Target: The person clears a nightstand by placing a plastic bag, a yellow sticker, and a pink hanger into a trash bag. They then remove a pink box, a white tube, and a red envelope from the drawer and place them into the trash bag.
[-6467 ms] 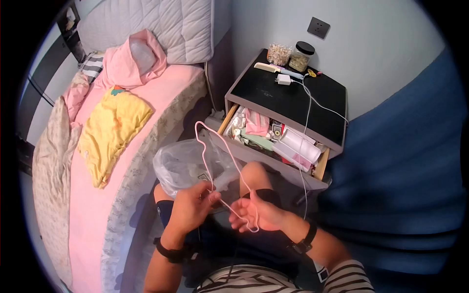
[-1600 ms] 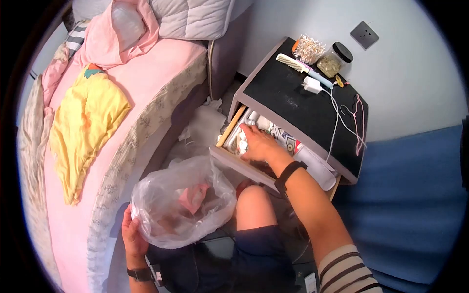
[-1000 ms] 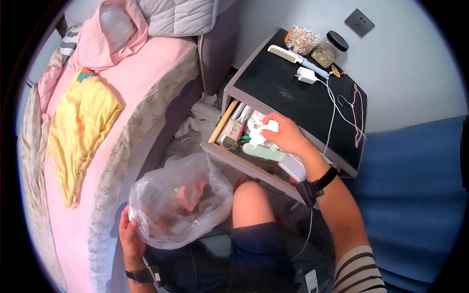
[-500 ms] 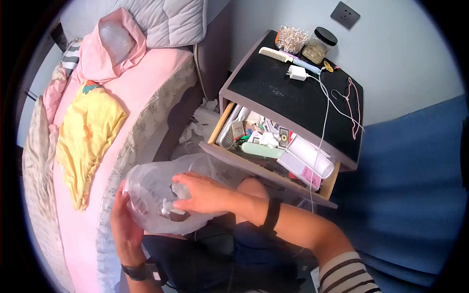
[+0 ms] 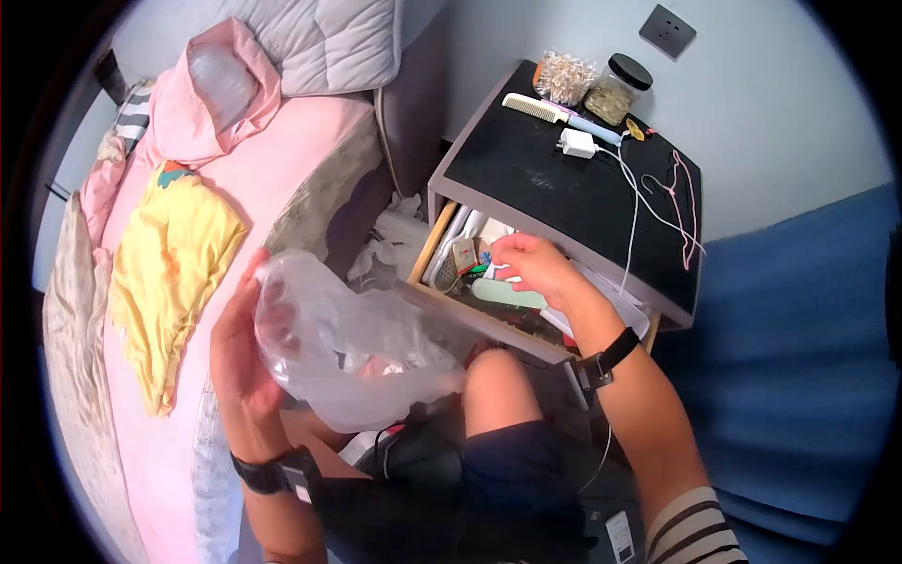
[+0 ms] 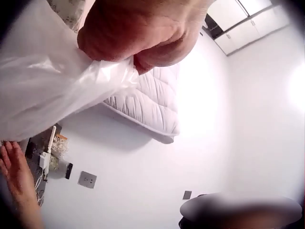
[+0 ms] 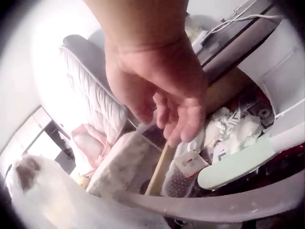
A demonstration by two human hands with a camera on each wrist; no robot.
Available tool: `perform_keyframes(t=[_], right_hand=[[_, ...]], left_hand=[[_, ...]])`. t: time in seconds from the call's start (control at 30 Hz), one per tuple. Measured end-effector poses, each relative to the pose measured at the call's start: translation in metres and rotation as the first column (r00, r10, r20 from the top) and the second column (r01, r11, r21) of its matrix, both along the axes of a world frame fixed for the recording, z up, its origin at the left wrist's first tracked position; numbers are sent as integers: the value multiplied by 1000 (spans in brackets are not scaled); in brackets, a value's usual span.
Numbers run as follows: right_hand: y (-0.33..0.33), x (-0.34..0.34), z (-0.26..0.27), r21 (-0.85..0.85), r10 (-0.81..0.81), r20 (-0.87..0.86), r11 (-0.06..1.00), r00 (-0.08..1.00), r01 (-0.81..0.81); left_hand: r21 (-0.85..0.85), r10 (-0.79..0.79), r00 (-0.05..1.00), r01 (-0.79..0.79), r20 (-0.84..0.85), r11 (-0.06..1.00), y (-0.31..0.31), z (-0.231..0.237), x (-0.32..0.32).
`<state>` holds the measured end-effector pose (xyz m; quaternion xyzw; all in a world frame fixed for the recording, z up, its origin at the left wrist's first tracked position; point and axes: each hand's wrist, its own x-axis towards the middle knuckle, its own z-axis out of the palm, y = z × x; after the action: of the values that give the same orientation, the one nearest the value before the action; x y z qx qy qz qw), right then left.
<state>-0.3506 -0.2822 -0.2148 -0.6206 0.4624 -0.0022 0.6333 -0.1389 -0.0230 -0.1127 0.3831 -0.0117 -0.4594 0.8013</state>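
Observation:
The left hand (image 5: 242, 348) grips the rim of a translucent plastic bag (image 5: 329, 329) that holds pink and white pieces; in the left wrist view that hand (image 6: 143, 33) pinches the bag (image 6: 52, 81). Over the pulled-out drawer (image 5: 489, 329) hovers the right hand (image 5: 536, 268), fingers loosely bent. In the right wrist view this hand (image 7: 162, 86) has nothing visible in its fingers, above crumpled white tissue (image 7: 243, 133), a small printed box (image 7: 190, 163) and a pale green object (image 7: 238, 167) in the drawer.
On the black nightstand top (image 5: 526, 169) are a comb (image 5: 534, 107), cotton swabs (image 5: 567, 77), a lidded jar (image 5: 615, 92), a white charger (image 5: 576, 143) and a pink hanger (image 5: 689, 211). The bed (image 5: 310, 155), with yellow cloth (image 5: 169, 282), stands left.
The hanger went from the hands onto the nightstand. The right hand carried white tissue from the drawer to the bag, then returned to the drawer. The left hand and bag rim have risen.

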Motion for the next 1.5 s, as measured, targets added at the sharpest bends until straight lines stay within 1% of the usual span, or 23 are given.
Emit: perform_keyframes(t=[0.03,0.1,0.17,0.27,0.3,0.33,0.37,0.47,0.5,0.57,0.7,0.9,1.03,1.13,1.17,1.2,1.23,1.27,1.3,1.33,1.4,1.47,1.5], right_hand=[[-2,0,-3,-12,48,-41,999,998,-49],[-10,0,-20,-10,143,-117,989,983,-145],[-17,5,-33,-129,282,-190,942,940,-309],[-22,16,-50,-302,418,-314,807,853,-507],[-20,24,-45,-341,444,-368,753,817,-563],[-18,33,-41,-372,468,-421,693,777,-618],[-20,45,-37,-328,495,-503,650,709,-686],[-22,72,-48,-263,452,-645,627,617,-734],[-17,79,-30,-239,474,-644,621,600,-746],[-20,81,-57,-294,422,-649,629,633,-720],[-23,79,-62,-342,323,-641,692,696,-635],[-18,57,-54,-515,256,-558,639,789,-571],[-17,34,-32,-340,372,-362,801,855,-493],[-1,27,-1,-103,270,-147,953,952,-286],[8,25,1,-146,299,-6,944,954,-297],[21,24,2,-191,329,134,934,935,-302],[36,30,7,-287,395,16,882,918,-375],[61,41,33,-365,494,21,813,869,-453],[83,49,20,-459,580,18,729,815,-508],[108,63,30,-417,601,-95,700,793,-580],[141,77,18,-531,696,-231,496,680,-687],[153,79,7,-534,723,-160,510,672,-675],[150,77,6,-530,716,-189,502,672,-683]], left_hand=[[51,13,999,-15,38,999,-9,1,3],[6,-6,998,6,70,1000,-19,-3,13],[-106,-76,992,86,103,991,-24,-11,24],[-143,-23,999,27,23,989,-35,-22,17],[-244,-111,994,107,-1,964,-30,-39,27],[-256,-109,993,97,-33,962,-29,-45,25],[-270,-107,992,87,-62,959,-30,-48,21],[-252,-55,993,27,-106,967,-31,-59,14],[-260,-61,992,30,-111,965,-28,-63,14],[-200,-21,996,3,-92,980,-27,-66,13],[-227,-36,996,17,-79,974,-22,-67,18],[-234,-23,999,15,-31,972,-12,-63,32],[-277,-50,999,43,-16,960,1,-64,42],[-320,-91,996,87,2,943,8,-69,48],[-328,-105,994,104,13,939,9,-68,47],[-258,-56,998,62,31,964,7,-62,42],[-188,-8,999,18,52,982,4,-51,34],[-116,34,996,-25,77,993,2,-44,27],[-153,-5,995,20,95,988,6,-47,28],[-190,-44,992,66,117,979,13,-53,34],[-254,-82,984,120,155,960,25,-60,45],[-302,-80,981,132,177,944,33,-64,52],[-249,-34,981,82,191,965,35,-59,52]])
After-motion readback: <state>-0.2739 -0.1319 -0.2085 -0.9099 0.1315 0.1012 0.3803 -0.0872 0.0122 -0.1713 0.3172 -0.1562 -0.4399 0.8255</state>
